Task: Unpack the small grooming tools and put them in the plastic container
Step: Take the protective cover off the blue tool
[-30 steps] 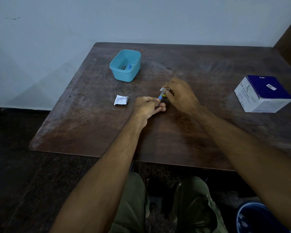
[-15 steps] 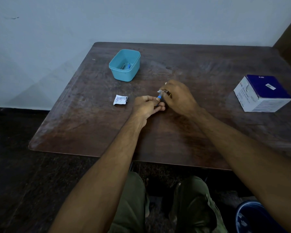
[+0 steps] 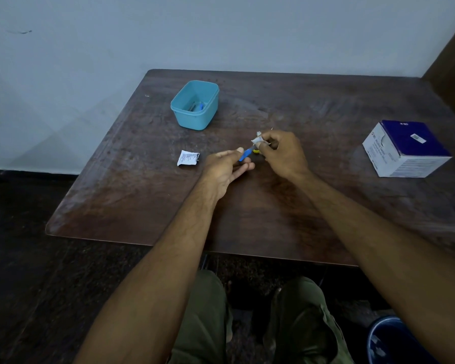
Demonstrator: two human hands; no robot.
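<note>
Small blue-handled grooming tool point(image 3: 245, 154) sits between both hands over the tabletop point(image 3: 313, 106), half out of its white paper wrapper point(image 3: 257, 139); tool tip too small to identify. Left hand point(image 3: 227, 168) pinches the blue end with thumb and fingers, other fingers loosely extended. Right hand point(image 3: 283, 153) grips the torn wrapper end, fingers curled round it, something yellow just under its thumb. Teal rectangular plastic container point(image 3: 195, 105), beyond and left of the left hand, already holds a few blue and grey tools, so some are done; this one looks mid-unwrap, drop-in not yet done. Crumpled white printed empty wrapper point(image 3: 187, 158) lies just left of the left hand. White-and-navy cardboard box point(image 3: 405, 149) well right of the right hand, probably the supply, count left unknown. Path from hands to container looks unobstructed. Blue bin point(image 3: 394, 340) on the floor below the right forearm.
</note>
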